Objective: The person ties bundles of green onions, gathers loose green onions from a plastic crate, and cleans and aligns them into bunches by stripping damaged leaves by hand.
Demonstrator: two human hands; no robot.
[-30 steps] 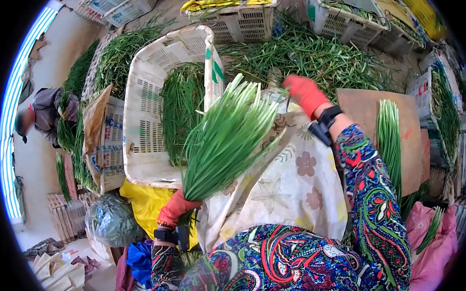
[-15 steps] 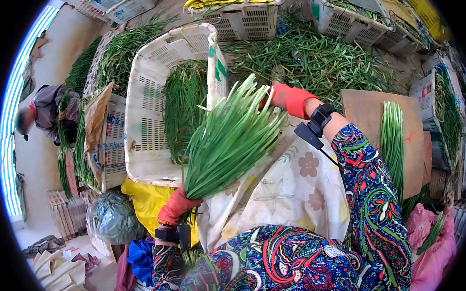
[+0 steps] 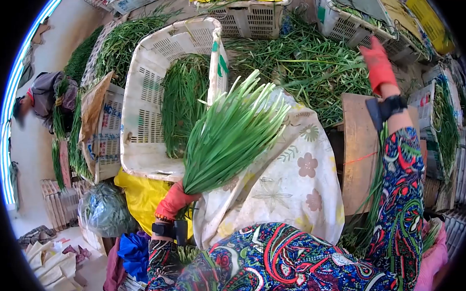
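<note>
My left hand (image 3: 178, 201), in a red glove, grips a thick bunch of green chives (image 3: 228, 135) by its leafy end. The pale cut ends fan out to the upper right, over the flowered cloth on my lap (image 3: 298, 173). My right hand (image 3: 379, 66), also gloved in red, is stretched out to the far right with its fingers apart, above the floor litter. Loose green blades (image 3: 323, 69) trail to the left of it, and whether any touch the glove I cannot tell. Another bundle of chives (image 3: 376, 176) is partly hidden by my right sleeve.
A white plastic crate (image 3: 132, 157) with chives inside lies on its side at left. Loose leaves (image 3: 267, 57) cover the floor ahead. A brown board (image 3: 356, 155) is at right. More crates (image 3: 247, 23) stand behind. At far left, a person (image 3: 47, 98) holds greens.
My right hand has left the pale ends of the bunch and swung out to the upper right, its fingers opening. My left hand keeps its grip on the bunch.
</note>
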